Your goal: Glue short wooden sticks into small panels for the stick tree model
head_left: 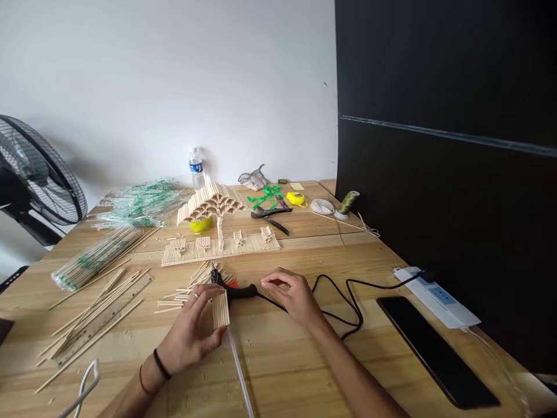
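Note:
My left hand (pixel 191 328) grips a small panel of wooden sticks (pixel 221 309) laid side by side, upright between thumb and fingers. Just behind the panel lies a black hot glue gun (pixel 241 291), its nozzle toward the stick model. My right hand (pixel 295 296) hovers right of the gun's handle with thumb and fingertips pinched together; whatever they hold, if anything, is too small to make out. A translucent glue stick (pixel 238 368) runs from below the panel toward the front edge. Short cut sticks (pixel 174 303) lie scattered left of the gun.
A stick-built model with a tree-like roof (pixel 213 203) stands behind the hands. Long sticks and a clear ruler (pixel 108 313) lie left, near bundled sticks (pixel 96 258). Pliers (pixel 272 217) and a yellow tape measure (pixel 296 199) are behind. A phone (pixel 435 351) and power strip (pixel 439 299) lie right.

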`<state>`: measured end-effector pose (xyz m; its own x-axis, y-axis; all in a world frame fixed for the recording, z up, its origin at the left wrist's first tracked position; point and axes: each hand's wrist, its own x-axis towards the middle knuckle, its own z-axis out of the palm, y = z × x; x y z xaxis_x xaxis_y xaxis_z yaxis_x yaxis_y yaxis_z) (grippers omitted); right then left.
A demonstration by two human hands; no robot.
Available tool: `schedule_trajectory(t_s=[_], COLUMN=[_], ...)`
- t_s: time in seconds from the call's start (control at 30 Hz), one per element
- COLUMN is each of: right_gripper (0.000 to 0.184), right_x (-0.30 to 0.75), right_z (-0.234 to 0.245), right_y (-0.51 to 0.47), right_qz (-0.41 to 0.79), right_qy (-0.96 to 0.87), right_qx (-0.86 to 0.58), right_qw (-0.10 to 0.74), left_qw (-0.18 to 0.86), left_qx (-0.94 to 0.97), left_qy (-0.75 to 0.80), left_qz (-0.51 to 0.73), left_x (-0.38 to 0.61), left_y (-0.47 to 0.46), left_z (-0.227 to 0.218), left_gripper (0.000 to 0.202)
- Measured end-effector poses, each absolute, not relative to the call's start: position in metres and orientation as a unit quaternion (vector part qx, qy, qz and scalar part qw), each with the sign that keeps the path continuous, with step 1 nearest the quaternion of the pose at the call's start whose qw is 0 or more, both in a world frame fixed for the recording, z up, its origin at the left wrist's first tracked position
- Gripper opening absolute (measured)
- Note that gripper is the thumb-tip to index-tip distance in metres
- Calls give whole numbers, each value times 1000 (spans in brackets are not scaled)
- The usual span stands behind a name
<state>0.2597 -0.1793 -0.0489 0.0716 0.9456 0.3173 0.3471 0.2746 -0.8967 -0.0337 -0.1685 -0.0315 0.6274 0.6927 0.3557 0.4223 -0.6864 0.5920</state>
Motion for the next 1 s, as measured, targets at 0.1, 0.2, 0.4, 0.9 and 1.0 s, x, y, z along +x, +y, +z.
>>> schedule_trajectory(t_s=[0.1,0.2,0.4,0.9,1.0], right_gripper=[23,29,39,34,33], right_x=[262,262,262,240,245], right_z=[-50,-50,-52,-32,-37], right_y=[-180,-181,-180,-187,-185], right_qz=[293,291,285,339,329], right_qy=[-615,-608,-590,-576,-562], right_qx=[-524,-532,-553,-522,-541], right_qw=[510,512,514,530,532], left_qw=[241,246,228,150,146], left_qx=[870,865,859,855,854], left_qy=[318,324,344,365,371], left_qz=[290,294,302,336,333], left_x=[-33,-33,-35,-42,-42], left_y=[-172,-173,-168,-156,-154], left_z=[-29,-28,-33,-35,-36], left_gripper=[54,52,46,47,47])
